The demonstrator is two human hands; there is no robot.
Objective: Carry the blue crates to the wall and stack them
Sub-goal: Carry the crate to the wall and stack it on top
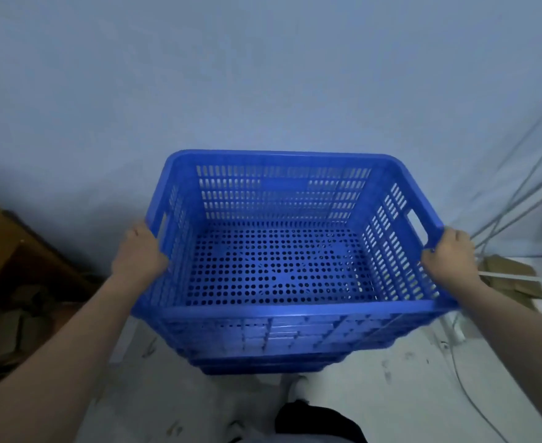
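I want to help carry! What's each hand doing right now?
Left hand: closed on the left rim of the blue crate.
Right hand: closed on the crate's right rim, by the handle slot.

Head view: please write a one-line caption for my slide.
Both hands, left hand and right hand, grip an empty blue crate before the wall.

- I'm in what looks like a bare storeroom or back room: a plain, unfinished pale wall (263, 75) right ahead of me.
- Scuffed, dirty white floor (391, 378) under my feet.
- Flattened cardboard (515, 276) and loose cables (518, 193) in the right corner.
- Brown wooden furniture (4, 244) with scrap cardboard piled on my left.
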